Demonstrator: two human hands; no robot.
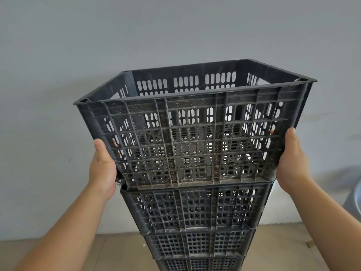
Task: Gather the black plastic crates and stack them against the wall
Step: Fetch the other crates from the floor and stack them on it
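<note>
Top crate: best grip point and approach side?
Grip the top crate by its two end walls, low, from left and right together, as the left hand and right hand do. Slotted walls let fingers hook in; the stack beneath blocks its base.

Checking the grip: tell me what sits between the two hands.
The top crate fills the gap between the left hand and the right hand, in the head view.
</note>
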